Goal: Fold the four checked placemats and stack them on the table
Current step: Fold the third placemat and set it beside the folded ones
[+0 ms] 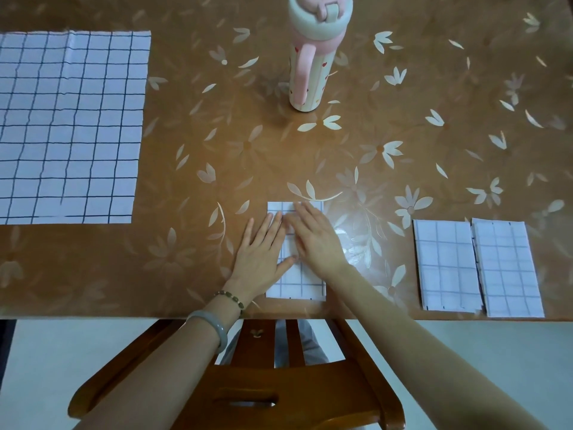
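Observation:
A folded white placemat with dark checks [297, 283] lies near the table's front edge, in the middle. My left hand [263, 252] rests flat on its left side, fingers spread. My right hand [316, 240] lies flat across its upper part, palm down. Neither hand grips anything. Two more folded checked placemats sit side by side at the front right, one [446, 265] to the left of the other [508, 271], edges touching. A large unfolded checked placemat [68, 128] lies spread flat at the left of the table.
A tall pink and cream bottle with a handle [310, 57] stands upright at the back centre. The table [403, 135] has a brown flowered cover. A wooden chair back [279, 380] sits below the table's front edge, between my forearms.

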Demonstrator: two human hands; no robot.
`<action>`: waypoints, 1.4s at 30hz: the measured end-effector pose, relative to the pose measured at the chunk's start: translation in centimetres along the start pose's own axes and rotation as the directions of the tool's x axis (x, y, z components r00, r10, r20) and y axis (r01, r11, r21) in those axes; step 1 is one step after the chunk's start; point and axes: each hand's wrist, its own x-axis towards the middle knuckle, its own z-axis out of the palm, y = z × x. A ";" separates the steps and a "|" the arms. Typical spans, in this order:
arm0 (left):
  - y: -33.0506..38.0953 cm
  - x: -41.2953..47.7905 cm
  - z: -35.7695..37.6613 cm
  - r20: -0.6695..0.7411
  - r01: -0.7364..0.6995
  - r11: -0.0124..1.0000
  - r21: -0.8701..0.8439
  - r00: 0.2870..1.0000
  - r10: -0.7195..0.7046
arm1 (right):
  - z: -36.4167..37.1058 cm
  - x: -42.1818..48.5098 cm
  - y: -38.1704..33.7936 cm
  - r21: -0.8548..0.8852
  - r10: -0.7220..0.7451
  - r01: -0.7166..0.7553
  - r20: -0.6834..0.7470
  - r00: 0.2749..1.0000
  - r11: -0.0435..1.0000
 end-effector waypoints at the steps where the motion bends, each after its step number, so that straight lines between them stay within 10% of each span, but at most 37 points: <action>1: 0.0 0.0 0.1 0.000 0.001 1.000 0.008 1.000 -0.001 | 0.6 0.2 0.4 -0.051 -0.050 0.053 0.053 0.997 0.997; 42: -2.0 -4.4 2.0 0.027 -0.103 0.990 0.096 0.995 0.100 | 0.6 -0.1 1.7 -0.302 0.208 -0.132 0.233 0.950 0.944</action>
